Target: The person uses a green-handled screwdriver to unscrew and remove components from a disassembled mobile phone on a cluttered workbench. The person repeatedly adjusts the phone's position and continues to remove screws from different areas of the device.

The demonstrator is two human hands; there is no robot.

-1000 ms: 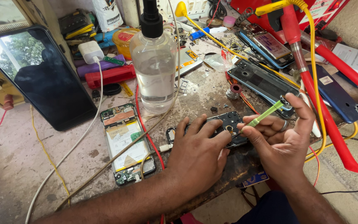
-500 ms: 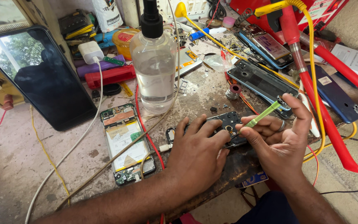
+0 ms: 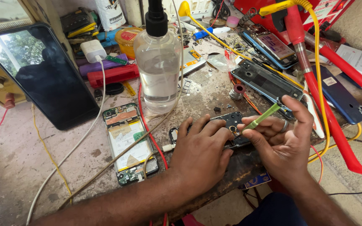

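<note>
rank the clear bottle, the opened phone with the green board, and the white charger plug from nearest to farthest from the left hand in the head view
1. Opened phone, just to the left of the left hand.
2. Clear bottle, beyond the hand, mid-bench.
3. White charger plug, far back left.

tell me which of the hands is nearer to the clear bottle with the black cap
Left. The left hand lies just below the clear bottle; the right hand, holding a green tool, sits farther off to the side.
</note>
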